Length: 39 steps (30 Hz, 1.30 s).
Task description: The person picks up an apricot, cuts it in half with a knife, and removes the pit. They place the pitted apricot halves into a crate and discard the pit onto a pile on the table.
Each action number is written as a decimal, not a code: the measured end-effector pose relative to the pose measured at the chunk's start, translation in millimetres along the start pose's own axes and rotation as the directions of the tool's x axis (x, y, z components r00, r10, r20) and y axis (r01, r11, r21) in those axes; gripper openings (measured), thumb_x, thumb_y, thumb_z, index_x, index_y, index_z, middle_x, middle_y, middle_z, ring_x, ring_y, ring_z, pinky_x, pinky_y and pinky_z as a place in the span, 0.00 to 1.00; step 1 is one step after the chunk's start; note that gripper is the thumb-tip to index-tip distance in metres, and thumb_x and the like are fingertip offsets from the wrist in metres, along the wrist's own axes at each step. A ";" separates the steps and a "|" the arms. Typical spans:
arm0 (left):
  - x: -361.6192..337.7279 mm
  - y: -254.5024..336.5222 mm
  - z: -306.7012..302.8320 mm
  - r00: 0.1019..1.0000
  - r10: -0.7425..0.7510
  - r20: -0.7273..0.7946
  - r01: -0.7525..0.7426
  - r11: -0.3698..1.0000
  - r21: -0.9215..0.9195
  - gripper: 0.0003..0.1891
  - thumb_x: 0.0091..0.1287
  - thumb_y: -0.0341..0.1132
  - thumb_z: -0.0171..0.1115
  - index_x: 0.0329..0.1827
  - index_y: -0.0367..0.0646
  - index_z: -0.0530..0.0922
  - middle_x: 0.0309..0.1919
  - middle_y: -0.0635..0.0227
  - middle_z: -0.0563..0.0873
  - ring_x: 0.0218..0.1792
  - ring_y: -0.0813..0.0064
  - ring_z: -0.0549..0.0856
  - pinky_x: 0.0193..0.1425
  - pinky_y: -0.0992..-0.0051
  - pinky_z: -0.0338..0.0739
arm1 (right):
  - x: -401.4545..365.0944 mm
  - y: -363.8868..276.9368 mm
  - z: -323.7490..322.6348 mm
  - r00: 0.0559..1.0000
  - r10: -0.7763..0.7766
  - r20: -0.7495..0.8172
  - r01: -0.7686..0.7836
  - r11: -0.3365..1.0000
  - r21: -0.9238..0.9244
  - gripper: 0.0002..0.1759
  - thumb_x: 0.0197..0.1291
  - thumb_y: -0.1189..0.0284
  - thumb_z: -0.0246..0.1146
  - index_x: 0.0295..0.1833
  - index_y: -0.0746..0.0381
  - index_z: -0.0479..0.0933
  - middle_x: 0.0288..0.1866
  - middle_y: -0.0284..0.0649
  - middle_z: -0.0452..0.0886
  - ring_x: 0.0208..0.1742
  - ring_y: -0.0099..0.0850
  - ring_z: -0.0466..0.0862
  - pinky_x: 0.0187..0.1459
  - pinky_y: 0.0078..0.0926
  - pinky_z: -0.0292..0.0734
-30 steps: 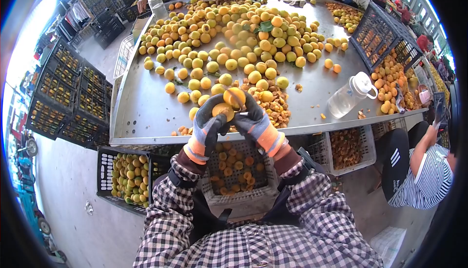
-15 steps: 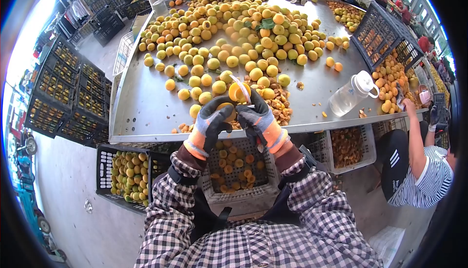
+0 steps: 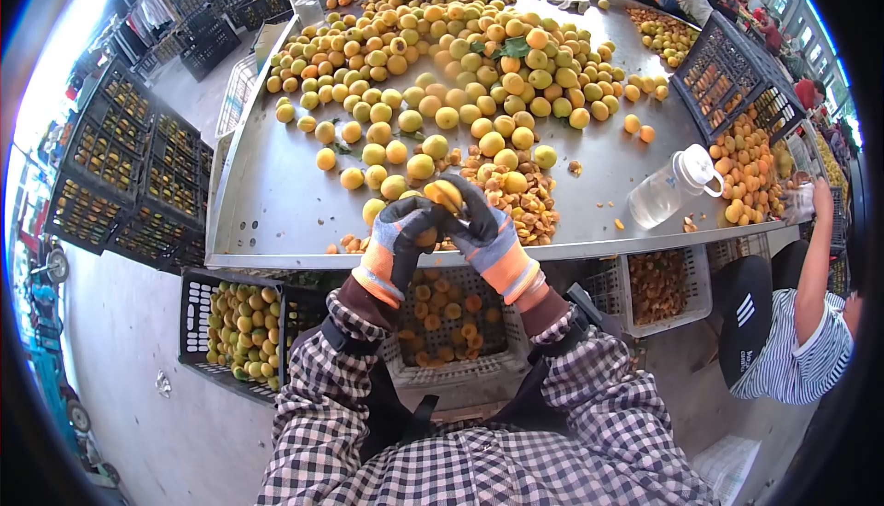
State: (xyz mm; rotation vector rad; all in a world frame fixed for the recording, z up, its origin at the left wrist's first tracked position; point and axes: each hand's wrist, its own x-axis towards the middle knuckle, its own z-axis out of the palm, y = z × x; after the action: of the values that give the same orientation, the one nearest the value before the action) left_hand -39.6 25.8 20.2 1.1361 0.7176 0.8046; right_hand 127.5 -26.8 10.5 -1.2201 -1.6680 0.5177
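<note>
My left hand (image 3: pixel 403 237), in a black, grey and orange work glove, is closed with its fingers curled. A bit of an apricot (image 3: pixel 426 237) shows inside its grip. My right hand (image 3: pixel 481 234), gloved the same way, pinches a yellow-orange apricot piece (image 3: pixel 444 195) between thumb and fingers. Both hands touch each other above the front edge of the metal table (image 3: pixel 589 202). Just beyond them lies a heap of cut apricot scraps (image 3: pixel 529 207). Whole apricots (image 3: pixel 424 105) are piled farther back. Whether the right palm holds a tool is hidden.
Below the table edge stands a crate (image 3: pixel 502 363) with apricot halves. A black crate of apricots (image 3: pixel 189 322) is at left, a white crate of brown pieces (image 3: pixel 702 285) at right. A water bottle (image 3: pixel 658 197) stands on the table. A co-worker's arm (image 3: pixel 815 267) reaches in at right.
The opened apricot half and the pale strip across it, seen above my right hand, are gone from sight; a piece held edge-on is there now. My hands have drawn together.
</note>
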 end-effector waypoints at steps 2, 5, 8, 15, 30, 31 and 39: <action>-0.9 6.4 4.5 0.997 0.016 -0.079 -0.016 1.000 0.000 0.09 0.66 0.34 0.61 0.42 0.37 0.83 0.34 0.73 0.85 0.35 0.84 0.80 0.40 0.82 0.73 | 2.5 2.6 7.3 0.963 0.249 -0.108 -0.144 0.806 0.574 0.31 0.64 0.79 0.61 0.72 0.60 0.63 0.51 0.38 0.83 0.50 0.27 0.84 0.48 0.25 0.81; 5.0 9.6 -2.1 0.970 0.088 -0.224 -0.092 0.996 -0.006 0.09 0.66 0.33 0.64 0.40 0.36 0.85 0.32 0.71 0.87 0.32 0.83 0.80 0.37 0.81 0.73 | 8.9 0.1 -15.0 0.932 0.362 -0.005 -0.271 0.706 0.654 0.28 0.64 0.82 0.61 0.69 0.63 0.67 0.56 0.34 0.78 0.55 0.18 0.77 0.53 0.17 0.76; 14.2 5.0 -14.5 0.951 -0.016 -0.308 0.056 0.991 0.121 0.15 0.71 0.43 0.59 0.36 0.40 0.84 0.29 0.74 0.84 0.28 0.84 0.79 0.28 0.82 0.71 | 7.8 -13.1 -32.1 0.941 0.333 0.061 -0.309 0.773 0.554 0.27 0.63 0.82 0.62 0.68 0.64 0.68 0.55 0.34 0.79 0.52 0.18 0.78 0.51 0.17 0.77; 17.8 7.7 -25.0 0.943 -0.059 -0.327 0.095 0.991 0.095 0.20 0.75 0.47 0.51 0.43 0.40 0.84 0.32 0.73 0.84 0.31 0.82 0.81 0.28 0.83 0.73 | -3.2 -14.2 -37.7 0.913 0.329 0.239 -0.407 0.741 0.533 0.30 0.62 0.83 0.63 0.70 0.65 0.66 0.59 0.38 0.79 0.57 0.22 0.78 0.58 0.22 0.77; 3.3 16.8 21.8 0.992 -0.053 0.117 0.043 0.996 0.082 0.21 0.63 0.26 0.60 0.61 0.39 0.73 0.39 0.66 0.83 0.29 0.80 0.83 0.28 0.81 0.78 | 9.1 -33.3 -54.5 0.927 0.375 -0.019 -0.210 0.559 0.802 0.09 0.67 0.72 0.61 0.49 0.66 0.77 0.26 0.33 0.78 0.21 0.18 0.75 0.19 0.17 0.69; 3.3 13.4 26.7 0.987 -0.082 0.139 0.069 0.993 0.092 0.22 0.62 0.26 0.60 0.61 0.40 0.73 0.37 0.67 0.82 0.27 0.80 0.82 0.25 0.82 0.77 | 13.5 -34.4 -53.0 0.904 0.403 -0.141 -0.089 0.502 0.861 0.09 0.68 0.72 0.60 0.49 0.66 0.76 0.25 0.34 0.77 0.18 0.18 0.72 0.17 0.16 0.66; 4.7 -14.9 40.9 0.986 -0.122 0.117 0.109 0.988 0.114 0.23 0.61 0.28 0.66 0.61 0.39 0.74 0.38 0.71 0.83 0.32 0.84 0.82 0.33 0.83 0.76 | 38.6 -33.3 -47.2 0.826 0.314 -0.469 0.253 0.537 0.805 0.12 0.72 0.69 0.56 0.52 0.67 0.74 0.21 0.37 0.75 0.10 0.20 0.66 0.11 0.17 0.63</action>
State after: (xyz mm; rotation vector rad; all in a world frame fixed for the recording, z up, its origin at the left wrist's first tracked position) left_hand -0.5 6.5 16.5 1.2186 0.7228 0.5981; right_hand 151.7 -15.1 74.6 -0.5411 -0.6583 0.7741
